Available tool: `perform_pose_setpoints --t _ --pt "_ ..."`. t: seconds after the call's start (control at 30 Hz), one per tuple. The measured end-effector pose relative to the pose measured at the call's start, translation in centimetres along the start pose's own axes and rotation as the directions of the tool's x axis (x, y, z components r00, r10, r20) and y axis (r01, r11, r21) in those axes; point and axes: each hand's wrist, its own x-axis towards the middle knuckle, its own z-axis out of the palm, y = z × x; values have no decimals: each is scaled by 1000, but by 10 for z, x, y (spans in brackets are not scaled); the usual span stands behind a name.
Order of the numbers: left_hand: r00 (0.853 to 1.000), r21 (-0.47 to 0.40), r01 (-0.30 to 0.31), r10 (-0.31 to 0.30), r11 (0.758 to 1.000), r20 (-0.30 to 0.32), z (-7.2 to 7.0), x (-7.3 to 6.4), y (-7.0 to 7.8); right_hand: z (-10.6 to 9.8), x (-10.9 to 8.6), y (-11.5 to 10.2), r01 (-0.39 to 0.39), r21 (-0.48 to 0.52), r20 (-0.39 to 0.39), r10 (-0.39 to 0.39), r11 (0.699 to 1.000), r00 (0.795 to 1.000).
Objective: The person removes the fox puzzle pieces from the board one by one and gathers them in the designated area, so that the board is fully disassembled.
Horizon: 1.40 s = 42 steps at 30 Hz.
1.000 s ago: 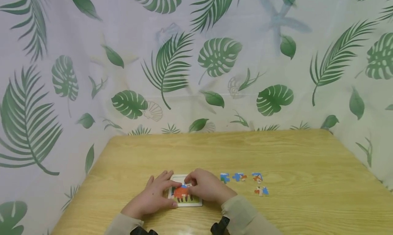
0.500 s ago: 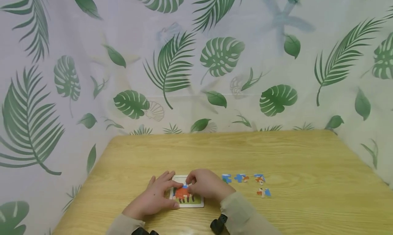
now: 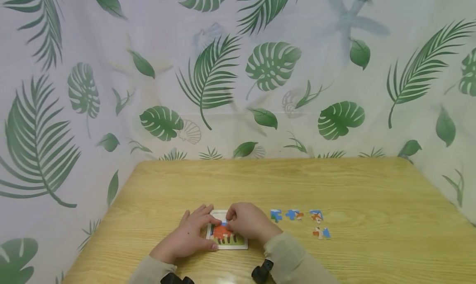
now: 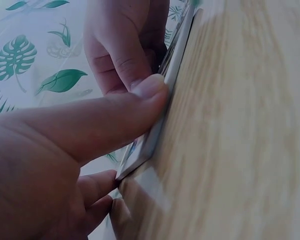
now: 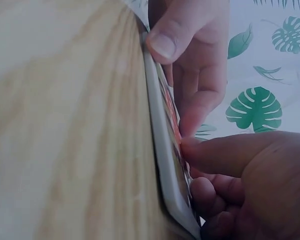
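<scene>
A small jigsaw tray [image 3: 232, 247] with a white rim lies on the table, its picture showing a red shape over green. My left hand [image 3: 191, 236] spreads over its left side: the thumb presses the near rim, the index finger reaches onto the picture, and the other fingers extend past the far left corner. My right hand [image 3: 248, 221] bends over the upper right part, thumb and index finger pinching a puzzle piece that they mostly hide. Some blue [image 3: 224, 223] shows beside the fingertips. In the right wrist view, the right thumb [image 5: 225, 152] touches the picture's face.
Several loose puzzle pieces lie right of the tray: a blue-green one [image 3: 276, 215], a blue and orange one [image 3: 293, 214], and others with fox-like orange patches [image 3: 317, 216]. The wooden table [image 3: 372, 201] meets a leaf-print curtain [image 3: 223, 77] behind.
The view shifts slightly, so everything drifts a little right. Both hands keep nearly the same places on the tray, and the loose pieces lie as before.
</scene>
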Motion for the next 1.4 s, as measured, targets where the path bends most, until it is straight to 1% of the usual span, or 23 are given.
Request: perform_pose_setpoints --t 0.17,0.5,0.7,0.9,1.0,1.17,1.23,1.4 --pt "1000 -2 5 -5 1000 -6 2 1 -1 0 -2 -1 -6 7 -2 6 1000 1000" --pt "1000 12 0 0 1000 -6 2 2 -1 0 -2 -1 -32 58 -12 33 998 999" --pt "1000 -1 -5 5 1000 -3 1 2 0 0 -1 4 -42 126 -8 44 991 999" --pt "1000 -5 -1 1 1000 -1 1 2 0 0 -3 7 -32 231 -4 34 973 999" --pt "1000 -10 5 -5 1000 5 0 1 0 -1 -3 6 -34 256 -8 37 966 999" --pt "1000 2 4 -4 1000 11 -1 1 0 -7 -6 4 -26 254 -10 30 967 1000" --pt "1000 10 -2 2 1000 9 -1 1 0 -12 -7 2 -14 251 -18 20 968 1000" --pt "1000 14 1 -1 1000 8 -1 1 -1 -28 -12 2 -22 247 -39 33 969 999"
